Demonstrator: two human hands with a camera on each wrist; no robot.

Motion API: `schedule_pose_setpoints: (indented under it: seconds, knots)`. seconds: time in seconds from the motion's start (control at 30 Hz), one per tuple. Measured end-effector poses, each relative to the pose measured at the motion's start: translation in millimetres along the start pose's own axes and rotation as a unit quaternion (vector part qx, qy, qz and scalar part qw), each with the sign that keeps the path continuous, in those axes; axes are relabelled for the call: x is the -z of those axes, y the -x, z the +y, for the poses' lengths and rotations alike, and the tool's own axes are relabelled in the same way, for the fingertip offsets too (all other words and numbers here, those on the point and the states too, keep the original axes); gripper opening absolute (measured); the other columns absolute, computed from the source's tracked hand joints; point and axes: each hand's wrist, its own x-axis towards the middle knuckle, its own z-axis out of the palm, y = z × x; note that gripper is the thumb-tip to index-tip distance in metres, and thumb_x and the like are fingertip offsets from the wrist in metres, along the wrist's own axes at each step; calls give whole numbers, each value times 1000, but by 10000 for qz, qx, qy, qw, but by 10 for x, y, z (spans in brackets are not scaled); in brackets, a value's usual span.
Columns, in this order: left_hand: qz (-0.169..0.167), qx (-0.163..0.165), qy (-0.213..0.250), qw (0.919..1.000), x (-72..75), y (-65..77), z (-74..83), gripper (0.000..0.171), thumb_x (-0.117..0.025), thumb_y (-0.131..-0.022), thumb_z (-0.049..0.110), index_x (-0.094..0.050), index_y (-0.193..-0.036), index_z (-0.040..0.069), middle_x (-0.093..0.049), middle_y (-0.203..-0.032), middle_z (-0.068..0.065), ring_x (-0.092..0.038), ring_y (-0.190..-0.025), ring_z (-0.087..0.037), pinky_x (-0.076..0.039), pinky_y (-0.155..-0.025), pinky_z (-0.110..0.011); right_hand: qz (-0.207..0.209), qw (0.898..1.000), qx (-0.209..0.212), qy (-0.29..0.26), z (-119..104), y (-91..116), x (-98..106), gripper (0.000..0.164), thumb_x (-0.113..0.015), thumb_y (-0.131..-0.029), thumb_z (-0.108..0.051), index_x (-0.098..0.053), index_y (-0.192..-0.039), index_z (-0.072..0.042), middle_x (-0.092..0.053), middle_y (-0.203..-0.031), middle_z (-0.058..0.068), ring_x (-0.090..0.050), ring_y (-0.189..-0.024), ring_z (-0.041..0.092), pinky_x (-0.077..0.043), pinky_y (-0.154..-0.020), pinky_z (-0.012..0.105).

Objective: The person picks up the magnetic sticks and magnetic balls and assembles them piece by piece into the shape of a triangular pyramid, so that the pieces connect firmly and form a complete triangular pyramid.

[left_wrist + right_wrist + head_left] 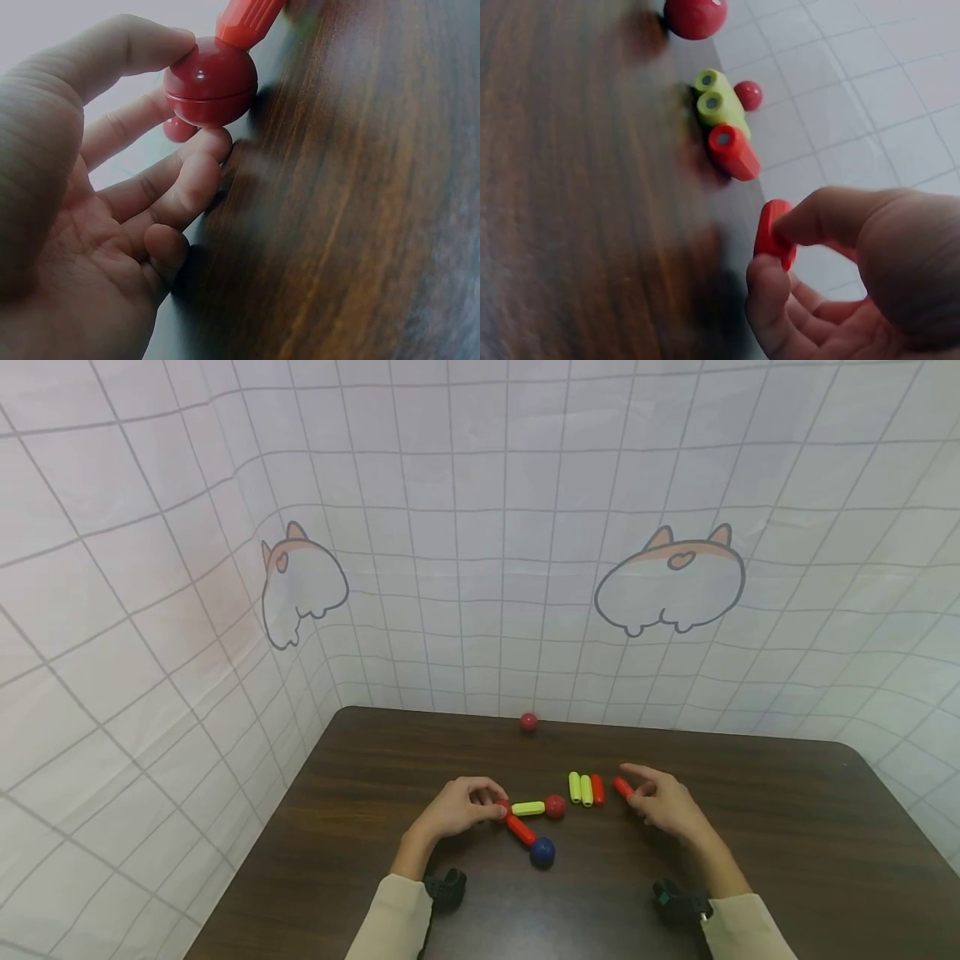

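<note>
My left hand point(456, 808) pinches a glossy red ball point(210, 81) between thumb and fingers. From that ball run a red rod point(520, 829), ending at a blue ball point(542, 852), and a yellow-green rod point(528, 808), ending at a second red ball point(555, 807). Over to the right, my right hand point(667, 806) pinches a loose red rod point(774, 232) between thumb and fingertips. Beside it lie two yellow-green rods point(714, 105) and another red rod point(733, 154) in a row, with grey discs in their near ends.
A separate red ball point(528, 722) sits at the far edge of the dark wooden table point(375, 768). Behind the table hangs a white grid-patterned cloth point(480, 568), which also covers the left side. Each wrist wears a dark strapped device point(447, 889).
</note>
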Motion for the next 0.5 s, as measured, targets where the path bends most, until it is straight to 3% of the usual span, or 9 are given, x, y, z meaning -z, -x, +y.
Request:
schedule_pose_setpoints:
  seconds: [0.23,0.5]
  knots:
    - [-4,-3,34,10000,-5,1,4,14,-76,-92,33,-76,-105,26,-67,-86,1,-57,-74,-15,-46,-63,-29,-222,9982,513,-232,-26,-2,82,52,-56,-101,-5,-46,-152,-9,-65,-86,13,-60,-68,19,-56,-62,33]
    - [-8,-27,52,10000,-1,-4,9,16,-76,-92,32,-76,-105,23,-67,-86,-1,-56,-73,-15,-45,-62,-29,-234,9931,976,-605,-111,20,87,45,-62,-100,-6,-50,-143,-4,-68,-93,18,-67,-71,19,-59,-61,34]
